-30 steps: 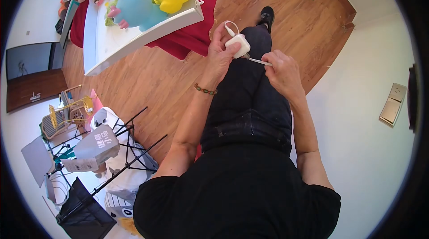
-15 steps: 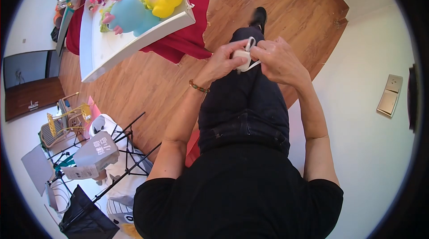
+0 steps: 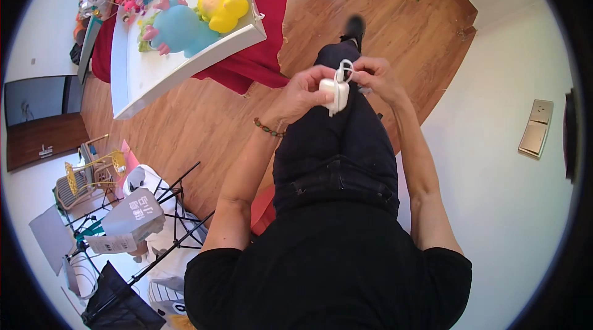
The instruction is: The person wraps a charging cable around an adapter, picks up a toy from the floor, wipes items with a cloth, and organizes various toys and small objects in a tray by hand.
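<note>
From my end of the feed, the white power adapter (image 3: pixel 342 96) sits just above the middle of the frame, its slightly longer axis running roughly up and down. I have it between the left hand's (image 3: pixel 301 94) thumb and fingers, closed firmly enough to keep it there; that hand is the nearer, touching its left side. The white cable (image 3: pixel 340 75) lies lengthwise across the adapter and loops above it. The right hand (image 3: pixel 382 78), up and to the right, has its fingertips nearly together, seemingly pinching that loop, with its palm apart from the adapter.

I can read no brand on the adapter. At lower left, a grey package (image 3: pixel 131 222) carries large white Chinese characters and a printed label (image 3: pixel 112 243), too small for me to make out.
</note>
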The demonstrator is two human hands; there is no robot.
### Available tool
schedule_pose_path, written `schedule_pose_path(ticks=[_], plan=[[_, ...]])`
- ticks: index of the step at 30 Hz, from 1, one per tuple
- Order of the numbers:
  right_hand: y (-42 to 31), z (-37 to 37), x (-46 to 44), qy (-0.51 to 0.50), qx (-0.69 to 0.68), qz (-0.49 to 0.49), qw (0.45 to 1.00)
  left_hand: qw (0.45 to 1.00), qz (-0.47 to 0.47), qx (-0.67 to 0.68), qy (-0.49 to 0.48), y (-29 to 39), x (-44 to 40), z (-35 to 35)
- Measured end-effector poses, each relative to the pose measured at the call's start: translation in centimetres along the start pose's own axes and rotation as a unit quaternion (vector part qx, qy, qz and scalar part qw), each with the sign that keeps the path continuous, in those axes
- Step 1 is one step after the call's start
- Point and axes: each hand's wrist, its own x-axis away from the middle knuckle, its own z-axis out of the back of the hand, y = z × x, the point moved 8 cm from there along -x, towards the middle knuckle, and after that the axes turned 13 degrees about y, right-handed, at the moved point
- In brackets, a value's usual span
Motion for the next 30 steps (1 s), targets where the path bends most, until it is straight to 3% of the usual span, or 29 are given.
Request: schedule_pose_path(ticks=[1,5,10,13,19,25,30], plan=[[1.1,0.1,0.5,0.044,-0.020,-0.044,0.998,0.999,-0.016,0.029,0.040,-0.1,-0.4,1.0],[4.0,-1.9,2.4,0.084,-0.024,-0.035,0.996,0.977,-0.056,0.123,0.165,-1.0,-1.1,3.7],[2.2,-3.5,4.0,0.120,0.166,0.003,0.979,0.958,-0.068,0.150,0.235,-2.4,-1.4,4.6],[1.3,-3.9,4.4,0.133,0.268,0.074,0.951,0.945,-0.105,0.144,0.273,-2.6,-1.2,4.5],[1.5,-4.9,5.0,0.082,0.339,0.049,0.936,0.910,-0.179,0.151,0.343,-2.6,-0.7,4.3],[-0.7,-4.4,5.0,0.128,0.261,0.121,0.949,0.898,-0.255,0.069,0.352,-0.9,-0.5,4.4],[-2.4,-4.2,4.5,0.108,0.325,0.157,0.926,0.906,-0.284,0.009,0.314,0.9,-0.2,3.4]])
